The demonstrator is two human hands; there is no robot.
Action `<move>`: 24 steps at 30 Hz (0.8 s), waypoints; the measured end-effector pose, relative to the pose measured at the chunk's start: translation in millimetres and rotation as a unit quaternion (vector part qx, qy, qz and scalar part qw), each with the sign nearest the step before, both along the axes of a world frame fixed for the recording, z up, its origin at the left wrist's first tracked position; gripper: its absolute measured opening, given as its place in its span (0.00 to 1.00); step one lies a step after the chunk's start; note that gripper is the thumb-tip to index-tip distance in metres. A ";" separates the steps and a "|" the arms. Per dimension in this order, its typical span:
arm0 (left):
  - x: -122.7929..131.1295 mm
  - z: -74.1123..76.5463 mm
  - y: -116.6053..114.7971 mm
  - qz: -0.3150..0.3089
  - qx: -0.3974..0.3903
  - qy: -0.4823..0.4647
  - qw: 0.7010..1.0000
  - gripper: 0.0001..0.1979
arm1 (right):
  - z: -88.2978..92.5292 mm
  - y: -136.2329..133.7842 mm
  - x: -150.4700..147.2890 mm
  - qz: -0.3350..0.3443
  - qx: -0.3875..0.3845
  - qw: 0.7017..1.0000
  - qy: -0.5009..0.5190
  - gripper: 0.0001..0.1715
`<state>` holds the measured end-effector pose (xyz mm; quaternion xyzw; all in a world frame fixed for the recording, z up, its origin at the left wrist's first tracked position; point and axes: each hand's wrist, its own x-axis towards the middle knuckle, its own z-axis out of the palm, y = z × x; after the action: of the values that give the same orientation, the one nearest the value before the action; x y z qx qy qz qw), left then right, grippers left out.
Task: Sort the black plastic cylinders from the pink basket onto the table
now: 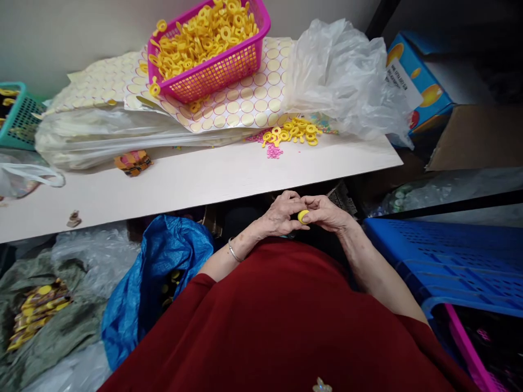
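Yellow round plastic piece (303,216) sits pinched between both my hands, left hand (281,215) and right hand (327,212) meeting fingertip to fingertip below the white worktop (204,177) edge.

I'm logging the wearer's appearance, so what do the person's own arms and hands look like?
Both hands, left hand and right hand, are bare and ungloved. A thin silver metal bangle circles the left wrist. Dark red fabric sleeves end short, leaving the forearms uncovered. No rings can be made out.
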<state>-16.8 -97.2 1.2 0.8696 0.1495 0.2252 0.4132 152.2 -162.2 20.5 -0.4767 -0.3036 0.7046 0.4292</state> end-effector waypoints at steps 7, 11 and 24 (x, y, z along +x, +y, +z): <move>-1.5 -6.7 -5.4 -0.034 0.015 -0.001 0.999 0.11 | -15.6 -16.0 -12.6 -0.076 0.041 0.996 0.004 0.21; -2.4 -15.4 -7.5 -0.028 0.020 0.032 0.999 0.14 | -29.9 -25.9 -20.1 -0.132 0.064 0.989 0.006 0.24; -26.1 -1.7 72.2 0.308 0.068 0.041 0.948 0.15 | -69.7 -1.3 14.6 0.029 0.221 0.812 -0.539 0.21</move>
<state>-42.9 -25.0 -0.6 0.8158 0.4110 0.3149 0.2575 166.8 -163.4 -49.2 -0.6632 -0.6475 0.2610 0.2699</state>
